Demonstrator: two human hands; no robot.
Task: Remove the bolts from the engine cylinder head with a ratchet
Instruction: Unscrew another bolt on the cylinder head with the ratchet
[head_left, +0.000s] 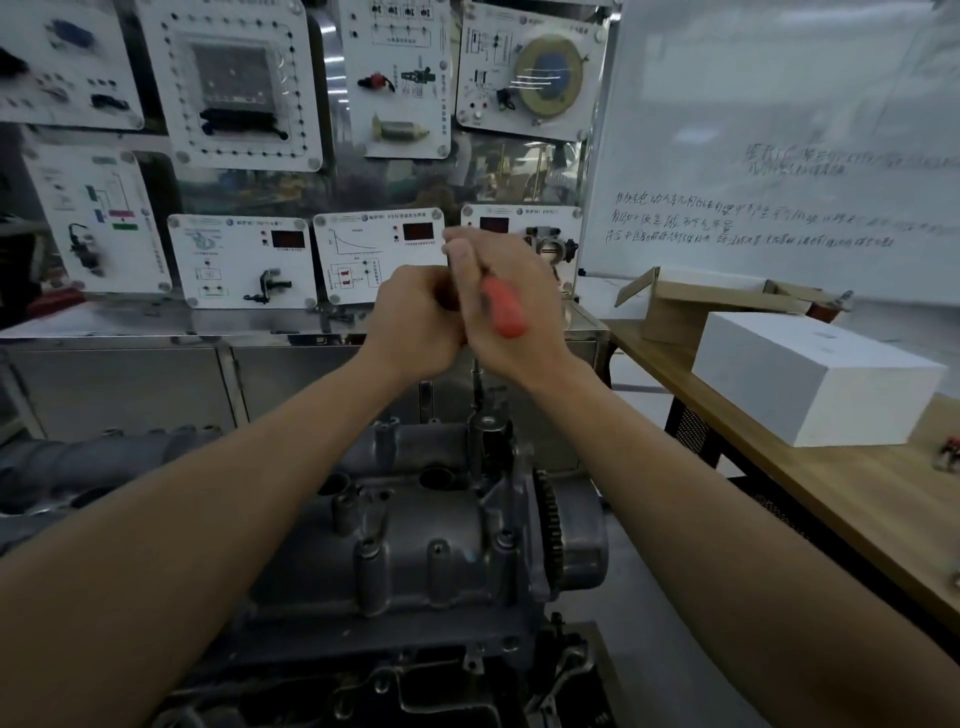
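Both forearms are reaching out from the near edge and meeting above the engine. The left hand (415, 322) and right hand (514, 306) are pressing together. The right one is wrapping round the red handle of the ratchet (503, 312). The left one is curling tight at the tool's head end, though its fingers are hiding exactly what it is gripping.

An extension bar (476, 382) is dropping straight down from under the hands into a bore at the far right of the cylinder head (415, 551). The bolt itself is hiding down in that bore.

The step in hand is probably breaking that bolt loose. To do it well, the left hand should be bearing down over the head so the bar is staying upright and the socket is sitting square. The right hand should be swinging the handle in a flat arc. Any lean could be letting the socket ride off and round the bolt.

The cylinder head is lying below the hands and nearer than them, well apart from them and joined to them only by the bar. Its toothed sprocket (549, 525) is facing right. A wooden bench (831, 499) is standing to the right, carrying a white box (815, 374).
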